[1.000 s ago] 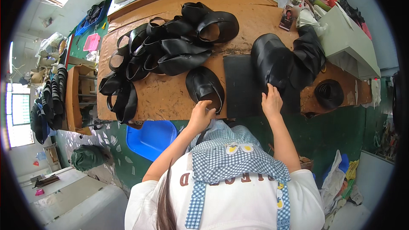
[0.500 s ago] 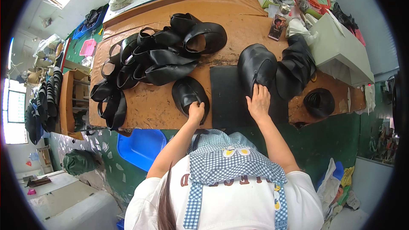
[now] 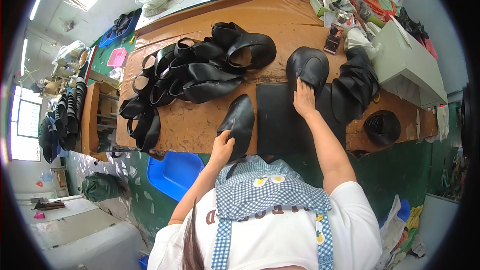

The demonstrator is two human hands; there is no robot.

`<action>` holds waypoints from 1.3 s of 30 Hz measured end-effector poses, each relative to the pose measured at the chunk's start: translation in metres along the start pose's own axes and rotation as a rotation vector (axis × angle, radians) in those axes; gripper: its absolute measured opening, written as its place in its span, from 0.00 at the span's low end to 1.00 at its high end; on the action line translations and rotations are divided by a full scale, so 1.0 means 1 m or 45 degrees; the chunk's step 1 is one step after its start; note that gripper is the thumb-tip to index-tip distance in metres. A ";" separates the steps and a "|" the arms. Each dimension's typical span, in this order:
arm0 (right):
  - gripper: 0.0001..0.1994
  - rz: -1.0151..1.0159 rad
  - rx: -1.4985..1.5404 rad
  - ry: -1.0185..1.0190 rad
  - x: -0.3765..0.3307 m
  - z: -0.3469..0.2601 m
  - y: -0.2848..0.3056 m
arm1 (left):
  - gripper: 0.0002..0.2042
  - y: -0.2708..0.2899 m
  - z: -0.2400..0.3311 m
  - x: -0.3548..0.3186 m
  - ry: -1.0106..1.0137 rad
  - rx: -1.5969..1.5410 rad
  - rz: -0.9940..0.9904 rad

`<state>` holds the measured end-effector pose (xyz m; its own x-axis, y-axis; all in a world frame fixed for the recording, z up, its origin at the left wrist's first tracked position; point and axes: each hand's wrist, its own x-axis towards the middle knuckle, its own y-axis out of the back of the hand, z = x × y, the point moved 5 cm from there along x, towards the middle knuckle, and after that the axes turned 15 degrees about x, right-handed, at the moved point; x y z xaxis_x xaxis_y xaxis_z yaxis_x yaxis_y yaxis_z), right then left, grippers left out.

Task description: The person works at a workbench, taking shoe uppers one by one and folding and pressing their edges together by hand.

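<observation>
Gripping a black leather piece (image 3: 239,122) at the desk (image 3: 200,125) front edge, left hand (image 3: 221,146) is closed; right hand (image 3: 303,99) lies open on another piece (image 3: 310,65), frame center.

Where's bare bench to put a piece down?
Free: the black mat between the left hand and right hand, and brown bench left of the held piece. Crowded: the upper pile at back left, the stack at right.
</observation>
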<state>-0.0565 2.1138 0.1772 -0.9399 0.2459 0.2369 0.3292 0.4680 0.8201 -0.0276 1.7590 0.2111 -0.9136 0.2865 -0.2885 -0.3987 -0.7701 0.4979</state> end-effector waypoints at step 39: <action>0.07 -0.554 0.783 0.607 -0.093 -0.229 0.130 | 0.05 0.034 0.169 -0.025 -0.712 0.564 -0.813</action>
<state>0.0528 1.9571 0.3807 -0.8858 -0.3749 0.2735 -0.2043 0.8442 0.4955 -0.0315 1.8220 0.3739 -0.3733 0.8968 -0.2373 -0.7241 -0.1218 0.6788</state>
